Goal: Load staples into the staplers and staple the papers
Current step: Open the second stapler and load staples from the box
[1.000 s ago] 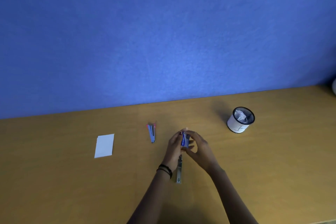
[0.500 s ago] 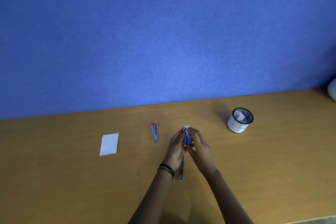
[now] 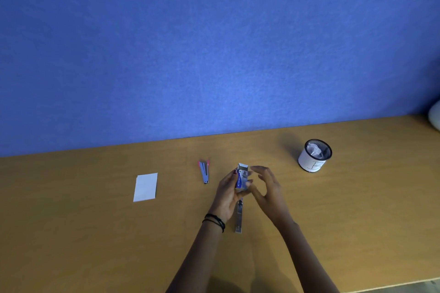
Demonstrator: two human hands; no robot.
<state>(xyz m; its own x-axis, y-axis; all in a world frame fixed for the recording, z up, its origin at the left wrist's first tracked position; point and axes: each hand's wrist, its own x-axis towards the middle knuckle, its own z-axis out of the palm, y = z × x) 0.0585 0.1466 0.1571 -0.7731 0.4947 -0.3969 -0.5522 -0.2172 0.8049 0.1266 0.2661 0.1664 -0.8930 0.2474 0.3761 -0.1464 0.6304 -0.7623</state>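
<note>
While the blue wall [image 3: 214,50] fills the far part of the view, the brown wooden worktop [image 3: 83,233] spreads across the near part and carries everything else. Two bare forearms reach in from the near edge and meet around the middle of the worktop. The left hand [image 3: 227,195] holds a small blue and white staple box [image 3: 241,179] upright above the surface, its fingers [image 3: 234,172] and thumb curled round the box's sides; the box's top flap stands open. The right hand [image 3: 267,189] hovers just to the right of the box, its fingers [image 3: 260,169] spread and loosely bent, gripping nothing.

Far to the right stands a white cup [image 3: 312,162] with a black rim, crumpled pale material inside. Well to the left lies a white sheet of paper [image 3: 145,187], flat on the wood. Between the paper and the hands lies a small pink and blue stapler [image 3: 204,171], pointing near to far. Directly below the hands a silver stapler [image 3: 238,217] lies lengthwise on the worktop, its far end hidden by the left palm. Thin black bands [image 3: 214,221] circle the left wrist.
</note>
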